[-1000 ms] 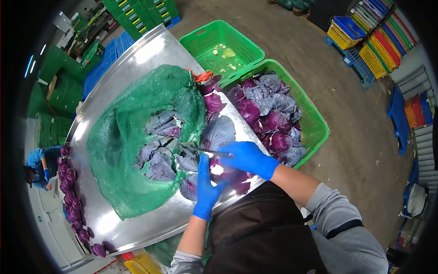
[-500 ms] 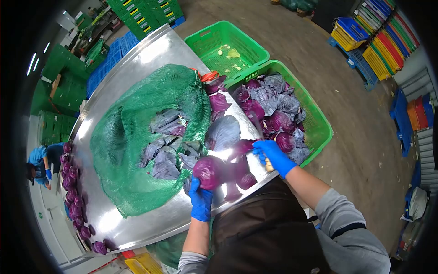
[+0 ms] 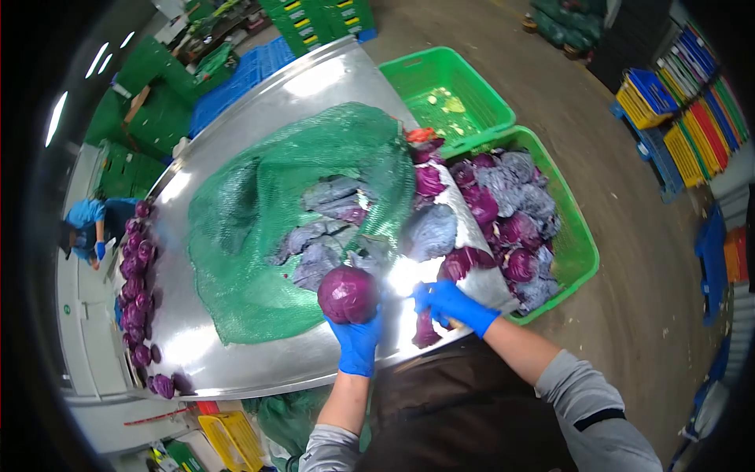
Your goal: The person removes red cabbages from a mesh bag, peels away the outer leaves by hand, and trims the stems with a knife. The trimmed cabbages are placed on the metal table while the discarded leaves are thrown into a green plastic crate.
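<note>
My left hand (image 3: 356, 344), in a blue glove, cradles a round, shiny red cabbage (image 3: 347, 295) from below, above the front of the metal table (image 3: 259, 366). My gloved right hand (image 3: 458, 305) is to its right, fingers closed around a tool whose pale handle end (image 3: 454, 322) peeks out; the rest of the tool is hidden. Purple leaves (image 3: 465, 263) and a bluish outer leaf (image 3: 431, 232) lie near that hand. Behind the cabbage a green mesh bag (image 3: 236, 267) is spread flat, with wilted outer leaves (image 3: 318, 244) on it.
A green crate (image 3: 580, 256) full of purple leaves and cabbages stands against the table's right edge. Beyond it sits another green crate (image 3: 464, 71) with a few scraps. Several cabbages (image 3: 135, 315) line the table's left edge, where a person in blue (image 3: 85, 214) stands.
The cabbage has moved left with my left hand and shows a smooth, bare side. My right hand has come left and inward; the dark leaf near it now lies on the table edge.
</note>
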{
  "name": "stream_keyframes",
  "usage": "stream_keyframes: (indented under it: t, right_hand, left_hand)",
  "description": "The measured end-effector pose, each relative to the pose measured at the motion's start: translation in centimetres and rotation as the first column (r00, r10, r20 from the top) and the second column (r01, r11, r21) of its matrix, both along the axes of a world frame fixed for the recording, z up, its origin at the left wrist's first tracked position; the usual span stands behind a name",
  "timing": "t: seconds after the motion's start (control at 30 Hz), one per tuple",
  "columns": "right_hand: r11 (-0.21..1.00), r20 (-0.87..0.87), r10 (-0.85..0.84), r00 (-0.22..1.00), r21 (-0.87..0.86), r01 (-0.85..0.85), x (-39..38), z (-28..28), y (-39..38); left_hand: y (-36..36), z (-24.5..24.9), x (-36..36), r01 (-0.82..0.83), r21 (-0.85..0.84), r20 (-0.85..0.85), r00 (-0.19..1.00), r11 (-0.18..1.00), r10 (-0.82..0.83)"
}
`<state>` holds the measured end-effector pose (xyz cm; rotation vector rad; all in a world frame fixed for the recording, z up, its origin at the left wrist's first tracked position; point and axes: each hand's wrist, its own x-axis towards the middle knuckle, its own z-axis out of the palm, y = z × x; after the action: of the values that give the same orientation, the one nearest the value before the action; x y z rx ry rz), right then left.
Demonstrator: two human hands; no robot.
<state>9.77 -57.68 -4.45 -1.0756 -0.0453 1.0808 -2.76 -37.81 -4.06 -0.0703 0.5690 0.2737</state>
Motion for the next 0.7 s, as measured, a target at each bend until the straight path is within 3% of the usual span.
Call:
stream_keyframes:
  t: [0.03, 0.07, 0.1, 0.13, 0.17, 0.2, 0.23, 0.27, 0.3, 0.33, 0.37, 0.4, 0.43, 0.47, 0.53, 0.6, 0.67, 0.7]
  right_hand:
    - [0.989, 0.042, 0.140, 0.989, -0.053, -0.138, -0.7, -0.1, 0.5]
    - [0.994, 0.074, 0.040, 0.996, -0.106, -0.032, -1.3, -6.0, 0.4]
    - [0.986, -0.117, -0.116, 0.986, 0.104, 0.129, -0.5, -7.3, -0.4]
    - [1.000, 0.311, -0.009, 0.950, -0.022, 0.016, 1.8, -9.3, -2.1]
    - [0.967, 0.175, -0.251, 0.952, 0.000, 0.255, 3.9, -8.1, -2.7]
    - [0.933, 0.282, -0.280, 0.918, -0.143, 0.329, 6.3, -3.8, -4.2]
    - [0.834, 0.276, -0.364, 0.889, -0.327, 0.443, 8.7, -2.1, -5.5]
    - [0.756, 0.403, -0.333, 0.853, -0.426, 0.497, 10.5, -2.1, -7.6]
    - [0.682, 0.514, -0.371, 0.774, -0.415, 0.602, 11.9, -2.7, -8.6]
    - [0.664, 0.482, -0.534, 0.695, -0.269, 0.697, 12.2, -2.0, -8.1]
    - [0.742, 0.471, -0.413, 0.780, -0.323, 0.588, 11.9, -0.9, -7.0]
    - [0.793, 0.447, -0.287, 0.847, -0.386, 0.472, 10.9, -0.5, -6.8]
    - [0.794, 0.454, -0.288, 0.843, -0.379, 0.475, 9.9, -0.7, -6.0]
    - [0.828, 0.390, -0.281, 0.877, -0.364, 0.427, 8.8, -0.8, -5.0]
    - [0.859, 0.332, -0.265, 0.905, -0.346, 0.378, 7.4, -1.4, -4.0]
    - [0.809, 0.266, -0.363, 0.893, -0.385, 0.444, 6.7, -2.1, -3.0]
    - [0.800, 0.290, -0.341, 0.894, -0.409, 0.438, 6.7, -1.9, -2.8]
    - [0.785, 0.301, -0.337, 0.892, -0.433, 0.443, 6.7, -1.8, -2.8]
  left_hand:
    - [0.6, 1.3, -0.6, -0.035, 0.063, -0.085, 0.996, 0.997, 0.041]
    - [1.4, 3.0, -1.4, -0.061, 0.081, -0.068, 0.995, 0.995, 0.067]
    - [2.4, 5.0, -2.5, -0.152, 0.217, -0.159, 0.969, 0.964, 0.189]
    - [3.5, 6.0, -4.0, -0.227, 0.350, -0.234, 0.918, 0.909, 0.320]
    - [6.1, 4.8, -7.1, -0.263, 0.361, -0.153, 0.929, 0.894, 0.336]
    - [9.1, 3.7, -10.7, -0.293, 0.371, -0.073, 0.937, 0.881, 0.342]
    - [11.2, 4.4, -13.3, -0.337, 0.442, -0.102, 0.902, 0.831, 0.419]
    - [12.8, 5.6, -15.2, -0.372, 0.508, -0.127, 0.859, 0.777, 0.495]
    - [13.9, 6.9, -16.1, -0.467, 0.600, -0.122, 0.749, 0.649, 0.651]
    - [15.1, 7.8, -17.0, -0.532, 0.681, -0.100, 0.613, 0.503, 0.784]
    - [18.9, 7.5, -20.0, -0.757, 0.411, -0.012, 0.553, 0.509, 0.833]
    - [22.5, 6.2, -23.4, -0.875, 0.092, 0.040, 0.480, 0.475, 0.876]
    - [24.7, 4.0, -25.3, -0.857, 0.057, 0.255, 0.509, 0.512, 0.822]
    - [25.4, 5.0, -24.2, -0.858, 0.050, 0.262, 0.506, 0.512, 0.822]
    - [26.1, 9.2, -18.9, -0.719, 0.471, 0.150, 0.636, 0.511, 0.757]
    - [26.9, 9.6, -14.2, -0.421, 0.647, 0.098, 0.873, 0.635, 0.478]
    - [25.5, 10.1, -7.8, -0.053, 0.881, -0.067, 0.969, 0.469, 0.237]
    - [24.7, 10.4, -4.2, 0.051, 0.877, -0.119, 0.986, 0.477, 0.114]
